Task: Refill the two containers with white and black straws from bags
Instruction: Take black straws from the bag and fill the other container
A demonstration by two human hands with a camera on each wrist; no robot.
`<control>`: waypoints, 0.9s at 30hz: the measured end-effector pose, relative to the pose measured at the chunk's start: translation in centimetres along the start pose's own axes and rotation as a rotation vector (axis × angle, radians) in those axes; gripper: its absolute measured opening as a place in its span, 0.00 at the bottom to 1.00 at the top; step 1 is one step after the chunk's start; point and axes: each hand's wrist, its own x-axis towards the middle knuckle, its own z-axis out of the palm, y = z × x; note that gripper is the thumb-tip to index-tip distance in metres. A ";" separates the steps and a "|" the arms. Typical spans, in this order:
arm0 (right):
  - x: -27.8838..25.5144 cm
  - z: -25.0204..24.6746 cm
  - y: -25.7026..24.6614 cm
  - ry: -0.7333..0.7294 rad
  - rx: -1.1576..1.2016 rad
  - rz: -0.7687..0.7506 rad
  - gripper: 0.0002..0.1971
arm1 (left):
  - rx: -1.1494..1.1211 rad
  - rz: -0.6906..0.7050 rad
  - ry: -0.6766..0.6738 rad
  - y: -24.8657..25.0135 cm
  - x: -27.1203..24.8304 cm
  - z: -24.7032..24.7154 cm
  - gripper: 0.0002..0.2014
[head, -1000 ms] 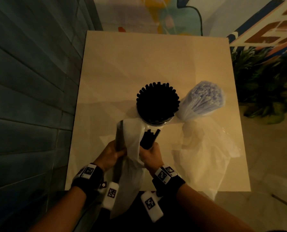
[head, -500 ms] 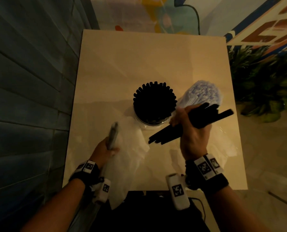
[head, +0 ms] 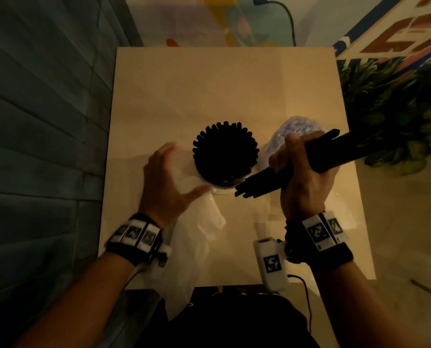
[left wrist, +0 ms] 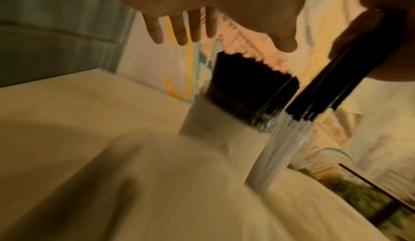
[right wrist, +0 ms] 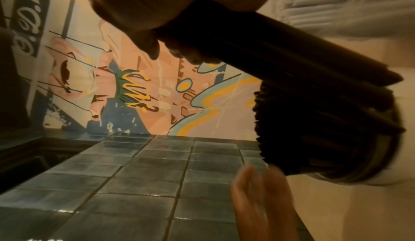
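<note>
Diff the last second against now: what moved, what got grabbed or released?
The right hand pulled a bundle of black straws out of the white bag and carried it right, beside the container of black straws. The left hand let go of the bag and moved up, open, toward that container. Unchanged: the container, the white straws and the table.

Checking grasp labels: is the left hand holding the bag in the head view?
No: the left hand is spread open beside the black-straw container, and the white bag lies loose on the table under it.
</note>
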 end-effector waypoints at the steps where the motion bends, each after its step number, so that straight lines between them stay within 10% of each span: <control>1: 0.3 0.2 -0.1 -0.012 0.010 -0.012 0.12 | 0.003 0.075 -0.015 1.4 1.6 0.1 0.51; 10: 1.3 2.2 -0.1 -0.042 -0.106 -0.118 0.14 | -0.171 -0.084 -0.430 4.2 10.5 2.2 0.33; 27: 0.5 3.0 6.1 -0.225 -0.569 -0.167 0.11 | -0.187 -0.075 -0.365 3.1 10.4 3.3 0.19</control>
